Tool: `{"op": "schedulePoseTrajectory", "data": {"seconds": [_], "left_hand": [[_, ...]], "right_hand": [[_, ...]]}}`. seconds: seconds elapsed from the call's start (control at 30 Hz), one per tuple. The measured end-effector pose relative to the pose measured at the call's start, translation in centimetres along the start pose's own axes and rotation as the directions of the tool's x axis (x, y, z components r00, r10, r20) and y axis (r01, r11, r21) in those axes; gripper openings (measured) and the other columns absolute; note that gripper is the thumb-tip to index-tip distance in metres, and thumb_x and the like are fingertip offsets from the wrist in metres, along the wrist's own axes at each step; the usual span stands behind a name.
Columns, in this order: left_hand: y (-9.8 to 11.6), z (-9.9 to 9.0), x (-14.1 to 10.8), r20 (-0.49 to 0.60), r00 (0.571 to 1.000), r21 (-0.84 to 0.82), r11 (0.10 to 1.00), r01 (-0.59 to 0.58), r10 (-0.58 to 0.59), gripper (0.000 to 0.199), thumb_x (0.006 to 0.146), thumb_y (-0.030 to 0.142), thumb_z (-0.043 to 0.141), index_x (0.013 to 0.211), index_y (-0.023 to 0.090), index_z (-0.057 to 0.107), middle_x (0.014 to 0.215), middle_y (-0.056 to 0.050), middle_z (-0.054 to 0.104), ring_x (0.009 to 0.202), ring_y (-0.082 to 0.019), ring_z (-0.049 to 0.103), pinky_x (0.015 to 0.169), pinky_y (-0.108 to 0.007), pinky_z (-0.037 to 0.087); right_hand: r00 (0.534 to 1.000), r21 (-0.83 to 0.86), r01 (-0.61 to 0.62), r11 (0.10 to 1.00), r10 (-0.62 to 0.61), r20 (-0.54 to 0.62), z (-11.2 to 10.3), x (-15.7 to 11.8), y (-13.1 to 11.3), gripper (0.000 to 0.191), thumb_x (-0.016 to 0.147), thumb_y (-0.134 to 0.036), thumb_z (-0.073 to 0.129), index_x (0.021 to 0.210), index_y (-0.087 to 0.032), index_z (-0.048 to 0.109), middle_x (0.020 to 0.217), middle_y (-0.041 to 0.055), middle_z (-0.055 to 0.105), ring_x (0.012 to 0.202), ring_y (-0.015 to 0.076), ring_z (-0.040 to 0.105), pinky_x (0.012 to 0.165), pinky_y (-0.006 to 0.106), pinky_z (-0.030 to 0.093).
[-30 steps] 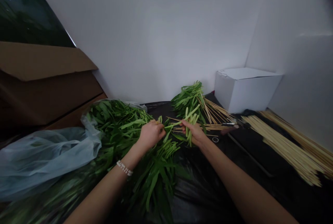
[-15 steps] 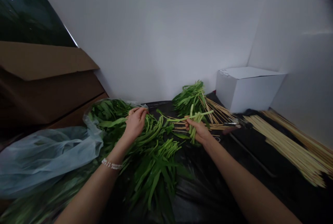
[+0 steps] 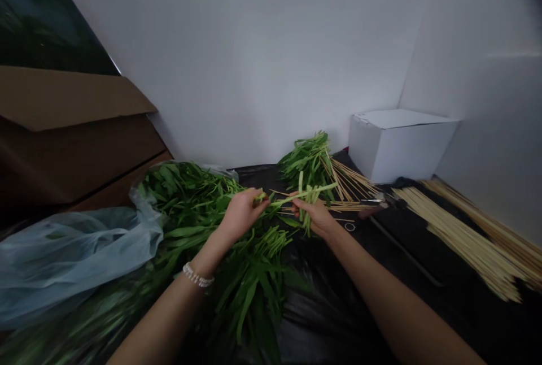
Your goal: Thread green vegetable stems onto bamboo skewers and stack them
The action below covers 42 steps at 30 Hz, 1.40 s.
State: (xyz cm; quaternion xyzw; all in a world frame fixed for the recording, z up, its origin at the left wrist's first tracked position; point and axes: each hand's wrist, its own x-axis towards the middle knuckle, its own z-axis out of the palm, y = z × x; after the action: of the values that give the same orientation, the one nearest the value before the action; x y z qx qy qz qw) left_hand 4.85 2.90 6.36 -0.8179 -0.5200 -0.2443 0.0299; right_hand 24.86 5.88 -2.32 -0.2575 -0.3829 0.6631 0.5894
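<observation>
Left hand [image 3: 240, 215]: grip pinched, thumb against fingers, on one end of a long green stem [image 3: 283, 201]. A beaded bracelet [image 3: 198, 276] circles the wrist.

Right hand [image 3: 317, 217]: grip clenched around a small sheaf of short cut stems [image 3: 312, 194], most roughly upright. The long stem spans the gap between the hands, crosses the sheaf and slants out past it to the right.

Below the left hand, a bunch of leafy greens [image 3: 256, 277] lies with stem ends toward the hands and leaves toward the wearer, on black plastic sheeting [image 3: 313, 311]. Left and beyond, a larger heap of greens [image 3: 182, 187] sits against a translucent plastic bag [image 3: 80, 257].

Beyond the right hand: a second leafy bunch [image 3: 305, 160], with thin wooden sticks [image 3: 349, 177] fanning out to its right; more sticks lie across the sheeting behind the hand. A small ring [image 3: 349, 227] is just beside the right forearm.

Farther right, a bundle of pale sticks [image 3: 461, 243]; behind it, a white box [image 3: 381, 150] near the wall. Far left, an open cardboard box [image 3: 71, 99].
</observation>
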Motion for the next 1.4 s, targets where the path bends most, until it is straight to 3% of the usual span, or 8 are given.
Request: {"op": "schedulePoseTrajectory", "data": {"seconds": [0.27,0.53,0.73,0.87,0.97,1.1,1.27,1.4], "left_hand": [[0.5,1.9,-0.1,0.211,0.977,0.27,0.958,-0.097,0.04,0.022,0.092,0.027,0.051,0.101,0.022,0.07,0.095,-0.006,0.065,0.084,-0.018,0.064,0.068,-0.025,0.044],[0.4,2.3,-0.4,0.11,0.994,0.237,0.971,-0.038,0.012,0.016,0.083,0.022,0.051,0.076,0.02,0.066,0.083,-0.004,0.062,0.075,-0.017,0.06,0.065,-0.026,0.04],[0.6,2.4,0.5,-0.069,0.964,-0.196,0.951,0.241,-0.258,0.016,0.073,0.022,0.054,0.058,0.018,0.055,0.059,0.003,0.048,0.058,-0.013,0.045,0.058,-0.026,0.032],[0.4,2.6,1.6,0.028,0.824,-0.699,0.578,0.421,-0.566,0.012,0.063,0.024,0.06,0.055,0.017,0.054,0.048,0.007,0.041,0.048,-0.009,0.035,0.049,-0.024,0.026],[-1.0,0.5,2.5,0.051,0.75,-0.808,0.414,0.419,-0.66,0.015,0.064,0.024,0.055,0.052,0.019,0.046,0.044,0.008,0.033,0.042,-0.008,0.028,0.044,-0.022,0.023],[-3.2,-4.3,2.2,0.107,0.73,-0.91,0.23,0.345,-0.675,0.01,0.07,0.022,0.054,0.061,0.018,0.051,0.049,0.006,0.042,0.041,-0.007,0.035,0.041,-0.019,0.03],[-2.8,-9.3,-0.6,0.274,0.847,-0.926,0.113,0.36,-0.455,0.013,0.075,0.027,0.069,0.074,0.018,0.06,0.087,-0.007,0.069,0.082,-0.021,0.066,0.062,-0.03,0.055],[-1.4,-13.7,-2.1,0.302,0.929,-0.918,0.197,0.343,-0.213,0.016,0.08,0.034,0.069,0.081,0.02,0.062,0.061,0.002,0.052,0.058,-0.014,0.055,0.055,-0.028,0.056]], "right_hand": [[1.0,-0.009,-0.007,1.0,0.007,0.024,0.6,-0.1,0.0,0.035,0.055,-0.033,0.088,0.082,-0.017,0.073,0.064,-0.0024,0.065,0.055,0.0089,0.058,0.049,0.019,0.042],[0.996,0.048,-0.014,0.999,0.01,0.085,0.5,-0.2,0.1,0.027,0.062,-0.032,0.085,0.079,-0.016,0.071,0.058,-0.0034,0.061,0.049,0.0063,0.049,0.043,0.017,0.037],[0.994,0.147,-0.064,0.987,0.051,0.093,1.2,-0.3,0.7,0.028,0.063,-0.03,0.085,0.082,-0.016,0.07,0.069,-0.0013,0.067,0.052,0.0061,0.053,0.044,0.016,0.04],[0.993,0.201,-0.073,0.977,0.052,0.107,1.0,-0.1,0.6,0.026,0.065,-0.028,0.085,0.083,-0.016,0.07,0.07,-0.0005,0.068,0.051,0.0061,0.053,0.043,0.015,0.042],[0.998,0.262,-0.054,0.964,0.056,-0.001,-0.3,0.7,-0.2,0.021,0.067,-0.026,0.084,0.076,-0.016,0.068,0.077,0.0008,0.071,0.052,0.0053,0.054,0.041,0.013,0.043],[0.988,0.328,0.02,0.945,0.031,-0.151,-2.2,1.7,-0.7,0.015,0.078,-0.025,0.076,0.073,-0.016,0.065,0.079,0.001,0.073,0.054,0.0058,0.058,0.041,0.013,0.045],[0.987,0.297,-0.099,0.95,0.131,-0.088,-2.5,1.9,0.3,0.017,0.087,-0.027,0.066,0.074,-0.016,0.064,0.079,0.0038,0.075,0.057,0.0098,0.065,0.052,0.018,0.056],[0.977,0.317,-0.178,0.932,0.205,-0.053,-2.3,1.5,0.4,0.019,0.09,-0.026,0.063,0.073,-0.016,0.063,0.074,0.0041,0.074,0.063,0.0137,0.07,0.06,0.024,0.06]]}}
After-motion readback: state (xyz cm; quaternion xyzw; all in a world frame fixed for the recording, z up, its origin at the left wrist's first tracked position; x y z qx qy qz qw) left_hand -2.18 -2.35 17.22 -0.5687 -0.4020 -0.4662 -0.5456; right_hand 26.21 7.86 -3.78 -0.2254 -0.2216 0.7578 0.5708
